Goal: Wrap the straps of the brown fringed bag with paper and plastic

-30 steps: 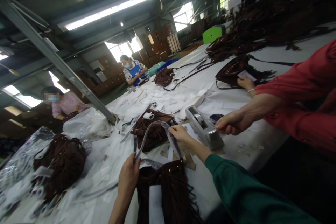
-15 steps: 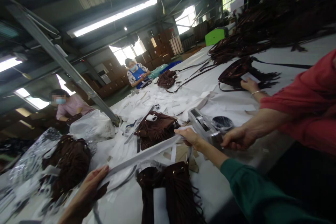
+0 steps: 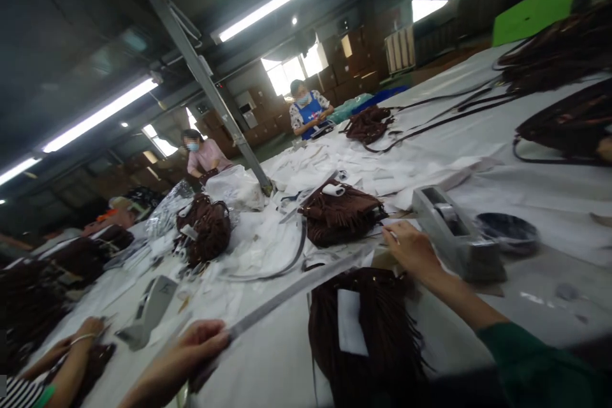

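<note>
A long pale, flat strip (image 3: 296, 290) stretches between my two hands above the white table. At its near end, the fingers of my left hand (image 3: 198, 347) are closed on it. My right hand (image 3: 414, 248) pinches near the far end, beside a grey tape dispenser (image 3: 454, 236). Below the strip lies a dark brown fringed bag (image 3: 329, 344) with a white paper piece (image 3: 352, 322) on its front. Just beyond the strip sits another brown fringed bag (image 3: 339, 213) with a white roll-like wrap on top.
A second tape dispenser (image 3: 148, 309) stands at left, near another person's hands (image 3: 83, 338). A dark tape roll (image 3: 507, 229) lies at right. Brown bags (image 3: 203, 229) and scattered white paper (image 3: 310, 166) cover the table; a metal post (image 3: 215, 102) rises behind. Two people work at the far side.
The view has swung right and tilted, so the far scene shifts. The strip stays between my hands. The red-sleeved arms at right have left view; another person's hands appear at lower left.
</note>
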A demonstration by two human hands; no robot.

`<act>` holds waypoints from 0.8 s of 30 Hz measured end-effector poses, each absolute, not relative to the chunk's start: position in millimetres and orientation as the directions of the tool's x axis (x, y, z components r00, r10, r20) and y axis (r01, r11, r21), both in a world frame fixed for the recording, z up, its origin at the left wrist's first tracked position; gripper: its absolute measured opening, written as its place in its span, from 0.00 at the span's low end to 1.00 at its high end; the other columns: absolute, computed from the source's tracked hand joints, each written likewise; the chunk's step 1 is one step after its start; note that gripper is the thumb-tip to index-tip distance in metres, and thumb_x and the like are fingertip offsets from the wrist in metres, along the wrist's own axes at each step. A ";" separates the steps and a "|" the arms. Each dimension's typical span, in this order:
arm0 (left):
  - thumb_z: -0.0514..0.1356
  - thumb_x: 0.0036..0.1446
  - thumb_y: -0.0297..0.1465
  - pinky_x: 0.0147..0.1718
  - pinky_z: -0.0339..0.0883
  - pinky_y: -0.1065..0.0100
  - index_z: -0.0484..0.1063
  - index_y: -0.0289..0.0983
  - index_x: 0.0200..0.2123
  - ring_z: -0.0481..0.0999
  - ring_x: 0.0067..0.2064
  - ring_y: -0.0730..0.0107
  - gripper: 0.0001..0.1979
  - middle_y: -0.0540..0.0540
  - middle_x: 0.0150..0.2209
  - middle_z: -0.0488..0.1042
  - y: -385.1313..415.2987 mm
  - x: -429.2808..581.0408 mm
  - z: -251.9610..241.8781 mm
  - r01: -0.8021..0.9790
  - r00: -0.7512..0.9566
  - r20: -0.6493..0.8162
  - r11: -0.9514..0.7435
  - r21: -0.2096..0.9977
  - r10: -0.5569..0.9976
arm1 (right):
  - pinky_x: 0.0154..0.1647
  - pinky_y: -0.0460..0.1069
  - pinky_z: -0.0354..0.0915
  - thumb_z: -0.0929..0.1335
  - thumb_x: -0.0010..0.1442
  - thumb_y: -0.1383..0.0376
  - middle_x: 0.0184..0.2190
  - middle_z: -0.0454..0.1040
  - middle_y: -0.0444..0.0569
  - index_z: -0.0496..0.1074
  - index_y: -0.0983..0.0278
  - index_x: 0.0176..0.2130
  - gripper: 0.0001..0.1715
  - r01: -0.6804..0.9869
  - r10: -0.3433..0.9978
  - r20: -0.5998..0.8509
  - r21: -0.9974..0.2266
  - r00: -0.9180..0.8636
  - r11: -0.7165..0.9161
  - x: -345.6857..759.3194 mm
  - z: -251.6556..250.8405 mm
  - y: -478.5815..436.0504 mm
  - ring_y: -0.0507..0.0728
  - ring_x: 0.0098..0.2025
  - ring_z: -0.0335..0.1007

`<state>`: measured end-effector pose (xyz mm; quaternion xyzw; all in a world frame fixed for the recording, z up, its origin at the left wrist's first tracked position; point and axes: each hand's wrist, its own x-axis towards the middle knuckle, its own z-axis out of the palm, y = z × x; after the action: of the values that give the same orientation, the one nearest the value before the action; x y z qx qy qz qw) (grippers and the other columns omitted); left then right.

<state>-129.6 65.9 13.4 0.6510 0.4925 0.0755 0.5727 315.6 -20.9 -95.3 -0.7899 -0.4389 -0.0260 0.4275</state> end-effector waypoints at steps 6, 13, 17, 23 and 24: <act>0.61 0.54 0.49 0.14 0.50 0.77 0.68 0.35 0.29 0.61 0.15 0.79 0.22 0.53 0.16 0.66 15.8 -60.5 30.9 0.485 0.767 -0.399 -0.046 0.873 0.503 | 0.39 0.46 0.65 0.61 0.66 0.57 0.34 0.77 0.49 0.74 0.63 0.34 0.17 0.619 0.760 0.647 -0.571 -0.066 0.540 160.9 -22.4 -41.5 0.55 0.38 0.73; 0.67 0.47 0.49 0.15 0.51 0.75 0.68 0.35 0.26 0.58 0.15 0.79 0.23 0.54 0.16 0.64 14.6 -100.4 21.9 0.457 0.783 -0.489 0.177 0.871 0.384 | 0.21 0.45 0.51 0.62 0.67 0.60 0.15 0.63 0.40 0.64 0.63 0.19 0.25 0.768 0.681 0.732 -0.434 -0.004 0.471 178.7 -8.6 -109.6 0.47 0.17 0.56; 0.68 0.45 0.48 0.17 0.47 0.75 0.69 0.33 0.25 0.56 0.19 0.81 0.22 0.55 0.18 0.61 11.8 -129.1 8.9 0.450 0.758 -0.487 0.193 0.872 0.435 | 0.19 0.46 0.49 0.63 0.65 0.59 0.13 0.55 0.38 0.60 0.61 0.17 0.26 0.837 0.648 0.745 -0.448 0.155 0.315 216.6 0.2 -143.2 0.47 0.14 0.50; 0.66 0.49 0.45 0.17 0.51 0.76 0.72 0.32 0.31 0.59 0.19 0.80 0.20 0.53 0.20 0.66 3.2 -104.4 7.4 0.479 0.801 -0.497 0.142 0.866 0.334 | 0.19 0.47 0.50 0.60 0.67 0.57 0.13 0.58 0.39 0.60 0.61 0.17 0.28 0.872 0.748 0.657 -0.413 0.086 0.262 187.4 -31.1 -144.2 0.48 0.15 0.53; 0.66 0.50 0.45 0.17 0.52 0.76 0.72 0.32 0.31 0.60 0.19 0.80 0.20 0.54 0.20 0.66 3.2 -99.2 7.5 0.475 0.806 -0.484 0.115 0.872 0.339 | 0.19 0.47 0.50 0.60 0.67 0.57 0.13 0.60 0.39 0.61 0.61 0.17 0.28 0.903 0.737 0.672 -0.357 0.070 0.240 185.7 -35.4 -143.2 0.48 0.15 0.54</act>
<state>-99.2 3.2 7.5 0.6633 0.3070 -0.0500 0.6806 185.7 -143.2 -35.4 -0.6078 -0.6742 -0.1018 0.4069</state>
